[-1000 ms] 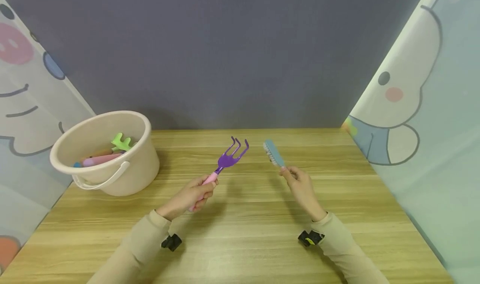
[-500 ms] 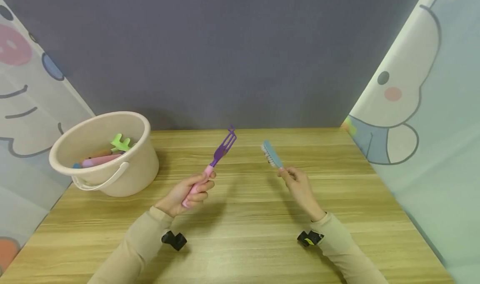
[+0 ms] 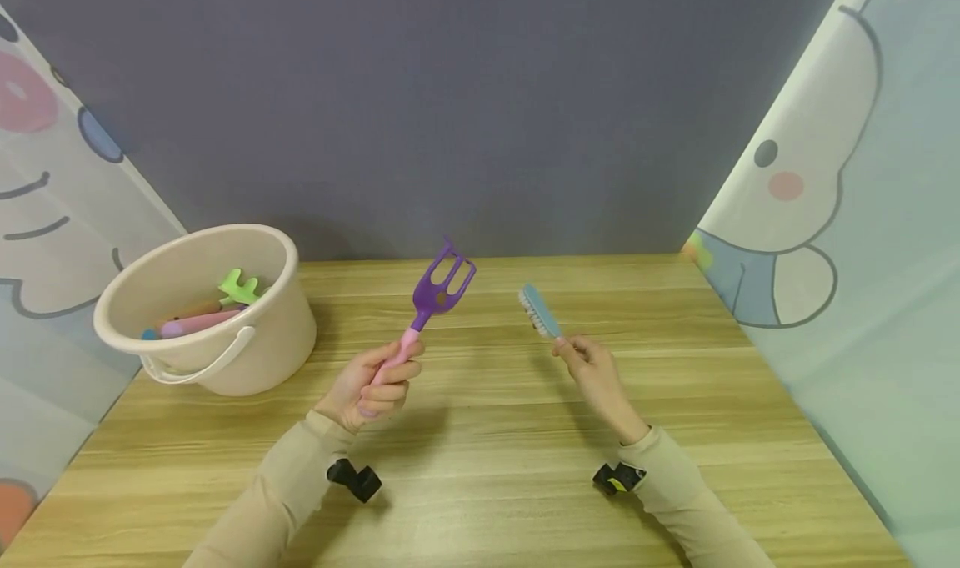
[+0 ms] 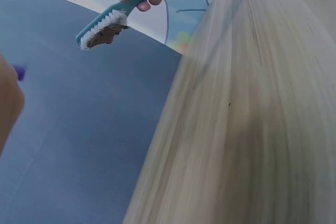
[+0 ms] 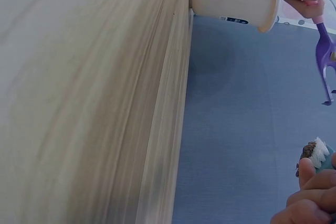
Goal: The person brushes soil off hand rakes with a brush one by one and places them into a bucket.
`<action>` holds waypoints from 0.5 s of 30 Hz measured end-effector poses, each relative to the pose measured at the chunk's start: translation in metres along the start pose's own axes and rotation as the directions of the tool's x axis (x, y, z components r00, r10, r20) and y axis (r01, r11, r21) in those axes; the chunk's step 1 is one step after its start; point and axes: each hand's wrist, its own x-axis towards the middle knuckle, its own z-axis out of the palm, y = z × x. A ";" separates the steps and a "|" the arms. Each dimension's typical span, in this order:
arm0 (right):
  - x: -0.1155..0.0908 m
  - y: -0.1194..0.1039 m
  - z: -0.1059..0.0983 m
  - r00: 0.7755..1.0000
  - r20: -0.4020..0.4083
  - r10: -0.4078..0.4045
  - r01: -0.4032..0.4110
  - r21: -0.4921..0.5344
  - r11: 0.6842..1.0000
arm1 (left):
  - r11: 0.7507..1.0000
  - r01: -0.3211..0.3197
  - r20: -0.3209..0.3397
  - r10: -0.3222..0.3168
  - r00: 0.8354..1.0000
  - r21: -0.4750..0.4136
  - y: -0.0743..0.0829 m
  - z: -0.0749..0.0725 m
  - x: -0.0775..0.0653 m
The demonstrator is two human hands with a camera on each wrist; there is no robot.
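My left hand [image 3: 386, 389] grips the pink handle of a toy hand rake [image 3: 429, 299], fingers wrapped round it. Its purple three-pronged head points up and away, with a small brown spot on it. To the right, my right hand [image 3: 597, 378] pinches the handle end of a light blue brush [image 3: 545, 316] with white bristles facing left. In the left wrist view a brown clump [image 4: 105, 35] clings to those bristles. Both tools are held up over the wooden table [image 3: 480, 468], apart from each other.
A cream bucket [image 3: 273, 343] with its handle hanging down stands at the table's left. Inside lie a green toy piece [image 3: 240, 287], a pink-handled item [image 3: 198, 321] and other things. A grey panel [image 3: 480, 118] closes off the back, with cartoon-printed cloth [image 3: 862, 301] on both sides.
My left hand has turned the rake about its handle, so the prongs went from facing up to edge-on to broad side again, and shifted slightly left. The right hand barely moved.
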 end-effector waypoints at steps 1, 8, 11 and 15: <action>0.000 -0.001 0.000 1.000 -0.002 0.000 0.000 -0.002 1.000 | 1.000 0.002 0.012 -0.002 1.000 -0.003 0.000 0.000 0.000; 0.002 0.001 0.002 1.000 -0.009 -0.016 0.016 0.007 1.000 | 1.000 0.009 0.068 -0.007 0.998 -0.025 -0.001 -0.004 0.002; 0.002 0.001 0.003 1.000 -0.010 -0.025 0.025 0.013 1.000 | 1.000 0.006 0.073 -0.004 0.997 -0.029 -0.002 -0.007 0.002; 0.002 0.000 0.005 0.999 -0.012 -0.049 0.049 0.020 0.999 | 0.999 0.011 0.066 -0.008 0.998 -0.039 -0.004 -0.009 0.001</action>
